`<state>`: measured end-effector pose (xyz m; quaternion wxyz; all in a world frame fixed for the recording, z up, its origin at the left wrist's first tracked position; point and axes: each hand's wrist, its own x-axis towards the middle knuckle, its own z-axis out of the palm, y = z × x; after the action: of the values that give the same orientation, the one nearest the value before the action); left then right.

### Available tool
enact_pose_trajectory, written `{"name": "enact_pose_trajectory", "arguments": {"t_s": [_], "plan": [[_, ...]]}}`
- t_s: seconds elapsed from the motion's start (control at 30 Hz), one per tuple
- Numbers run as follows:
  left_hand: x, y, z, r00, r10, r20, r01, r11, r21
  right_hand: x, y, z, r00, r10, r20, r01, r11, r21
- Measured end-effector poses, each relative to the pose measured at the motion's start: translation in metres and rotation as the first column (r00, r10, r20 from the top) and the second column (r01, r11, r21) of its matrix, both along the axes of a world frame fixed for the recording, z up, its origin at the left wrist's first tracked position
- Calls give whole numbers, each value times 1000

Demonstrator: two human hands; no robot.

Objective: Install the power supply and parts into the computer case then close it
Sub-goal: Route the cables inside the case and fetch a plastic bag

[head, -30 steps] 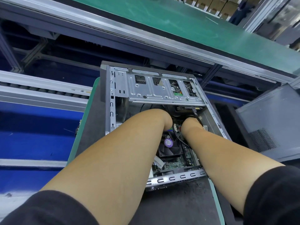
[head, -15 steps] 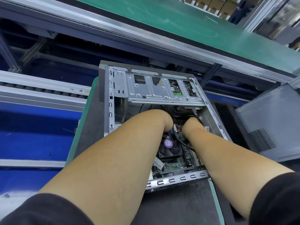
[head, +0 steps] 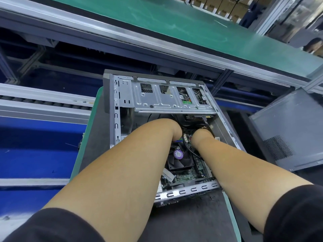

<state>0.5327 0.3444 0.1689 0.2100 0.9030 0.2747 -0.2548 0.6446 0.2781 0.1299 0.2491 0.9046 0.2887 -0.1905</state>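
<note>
An open computer case [head: 115, 119] lies on its side on a dark pallet [head: 188, 222]. Inside it I see the motherboard [head: 187, 175] and a black CPU fan [head: 180, 161] with a purple sticker. A silver drive bracket [head: 167, 100] spans the far end of the case. Both of my forearms reach down into the case. My left hand [head: 174, 130] and my right hand [head: 201, 135] are bent down at the wrist, close together below the bracket. Their fingers are hidden. A black cable [head: 194, 151] runs by my right wrist.
A grey case side panel [head: 290, 130] leans at the right. A green conveyor belt [head: 174, 23] runs across the back, with cardboard boxes [head: 218, 4] beyond it. Roller rails [head: 43, 102] and blue panels [head: 35, 145] lie at the left. A person's head [head: 314, 46] shows at the far right.
Both hands stay deep in the case at nearly the same spot; the wrists shift only slightly.
</note>
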Motion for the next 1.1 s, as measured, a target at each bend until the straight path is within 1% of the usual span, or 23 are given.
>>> {"name": "enact_pose_trajectory", "arguments": {"t_s": [0.03, 0.13, 0.17, 0.3, 0.33, 0.37, 0.4, 0.43, 0.47, 0.5, 0.57, 0.6, 0.67, 0.73, 0.8, 0.87, 0.9, 1.0, 1.07, 1.1], "plan": [[2, 1, -2, 1000, -8, 7, 8, 1000, 1, -4, 0, 1, 998, -23, -54, 26, 998, 50], [-1, -1, 3, 999, -50, 18, 50, 999, -2, -16, -2, 12, 985, 79, -154, -81, 997, -9], [-2, -1, 4, 998, -59, 27, 59, 998, 4, -20, -2, 16, 980, 90, -175, -90, 996, 6], [-6, -4, 7, 993, -119, 13, 118, 991, 68, -33, -18, 50, 965, 37, -261, 27, 971, 236], [-6, -5, 7, 991, -133, 8, 132, 988, 86, -33, -23, 59, 956, 52, -290, 39, 953, 301], [-6, -7, 8, 992, -125, 20, 123, 988, 90, -31, -27, 69, 937, 23, -349, 120, 917, 380], [-7, -8, 9, 995, -95, 32, 92, 991, 98, -25, -31, 76, 895, -18, -446, 244, 857, 455], [-8, -9, 10, 997, -64, 46, 59, 992, 111, -20, -36, 85, 846, -24, -533, 337, 799, 498], [-9, -10, 11, 997, -48, 54, 40, 989, 141, -15, -41, 95, 821, 22, -570, 348, 772, 531], [-11, -11, 11, 996, -21, 91, 6, 987, 162, -7, -48, 103, 813, 38, -581, 382, 717, 583], [-13, -16, 10, 982, 48, 182, -83, 979, 186, 8, -68, 115, 850, 94, -519, 366, 602, 709], [-16, -17, 9, 965, 93, 245, -139, 974, 177, 13, -74, 117, 871, 113, -478, 351, 536, 767], [-16, -25, 9, 909, 159, 384, -237, 958, 164, 30, -85, 118, 873, 106, -477, 397, 414, 819], [-11, -35, 13, 836, 188, 515, -317, 932, 175, 46, -95, 115, 850, 71, -523, 470, 348, 811], [-6, -44, 21, 773, 202, 602, -379, 908, 181, 63, -101, 111, 816, 6, -579, 554, 283, 783], [0, -51, 29, 732, 226, 643, -410, 900, 150, 80, -108, 108, 795, -38, -606, 593, 261, 761], [2, -56, 34, 713, 238, 659, -418, 899, 128, 89, -113, 105, 787, -33, -616, 602, 255, 757], [12, -72, 43, 631, 307, 712, -466, 884, 32, 117, -133, 99, 778, 39, -627, 593, 285, 753], [22, -86, 45, 563, 374, 737, -501, 864, -55, 134, -150, 95, 777, 113, -620, 580, 256, 773], [27, -93, 45, 538, 397, 743, -510, 856, -89, 143, -157, 94, 773, 123, -622, 584, 244, 775]]}}
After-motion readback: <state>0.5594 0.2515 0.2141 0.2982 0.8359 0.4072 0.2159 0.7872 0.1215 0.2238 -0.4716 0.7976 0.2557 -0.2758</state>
